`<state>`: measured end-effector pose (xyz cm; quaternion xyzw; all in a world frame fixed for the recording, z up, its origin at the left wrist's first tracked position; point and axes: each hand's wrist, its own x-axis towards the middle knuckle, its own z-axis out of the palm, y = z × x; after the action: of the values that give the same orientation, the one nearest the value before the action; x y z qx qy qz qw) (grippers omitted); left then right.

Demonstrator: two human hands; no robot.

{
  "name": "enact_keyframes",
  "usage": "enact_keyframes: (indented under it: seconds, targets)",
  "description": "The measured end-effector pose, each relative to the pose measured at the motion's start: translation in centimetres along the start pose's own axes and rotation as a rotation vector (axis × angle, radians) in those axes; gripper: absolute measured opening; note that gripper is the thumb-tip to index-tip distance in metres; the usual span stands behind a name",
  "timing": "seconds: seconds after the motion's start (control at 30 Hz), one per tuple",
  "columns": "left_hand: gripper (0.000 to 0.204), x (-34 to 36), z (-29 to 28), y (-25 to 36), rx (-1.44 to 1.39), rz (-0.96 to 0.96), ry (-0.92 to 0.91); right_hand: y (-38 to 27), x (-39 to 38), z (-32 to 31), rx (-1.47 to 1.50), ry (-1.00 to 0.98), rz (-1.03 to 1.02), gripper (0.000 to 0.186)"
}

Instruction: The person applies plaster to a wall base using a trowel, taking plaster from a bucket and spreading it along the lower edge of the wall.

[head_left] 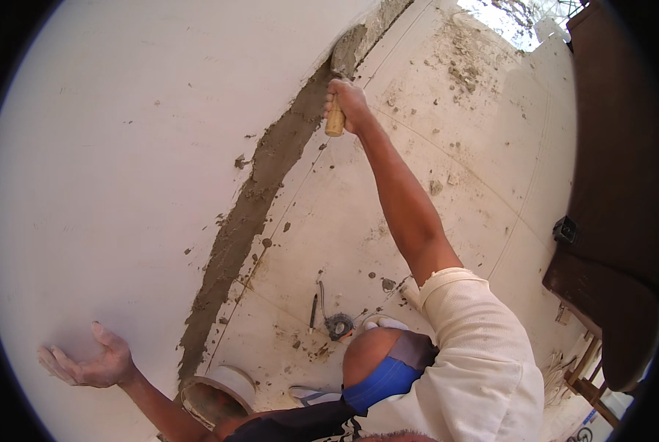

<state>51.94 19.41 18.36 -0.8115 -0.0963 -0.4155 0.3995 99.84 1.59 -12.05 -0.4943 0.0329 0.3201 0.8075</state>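
Observation:
My right hand [349, 103] is closed round the wooden handle of a trowel [334, 127], out at arm's length. The trowel's blade, smeared with grey, lies against the far part of a strip of wet mortar [252, 195]. This strip runs along the join between the white wall [145, 162] and the floor. My left hand [90, 361] is open at the lower left, fingers spread and dusted pale; it looks to be at the wall, though contact is hard to tell. A bucket [242, 383] stands just right of my left forearm, partly hidden.
Before my knee a tape measure [339, 326] and a dark pen [314, 313] lie on the pale floor [484, 199]. Mortar crumbs [462, 70] are scattered about. Brown padded furniture [617, 147] borders the right side, with a small black object [565, 230] beside it.

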Motion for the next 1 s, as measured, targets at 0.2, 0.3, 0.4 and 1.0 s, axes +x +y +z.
enact_keyframes:
  seconds: [0.2,0.3,0.4,1.0]
  targets:
    - [0.06,-0.3,0.0,-0.9,-0.055,-0.008,0.014,1.8,-6.7,3.9,-0.056,-0.015,-0.042,0.014]
    - [0.06,0.1,-0.1,-0.9,-0.075,-0.011,0.022,3.2,-7.6,2.2,-0.135,-0.027,-0.111,0.015]
    - [0.059,0.0,0.3,-0.1,-0.111,-0.019,0.028,3.5,-5.4,-1.1,0.027,0.096,-0.085,0.012]
    - [0.059,0.1,-0.2,0.0,-0.004,-0.003,-0.003,4.9,-4.9,-1.4,0.364,-0.326,0.143,0.004]
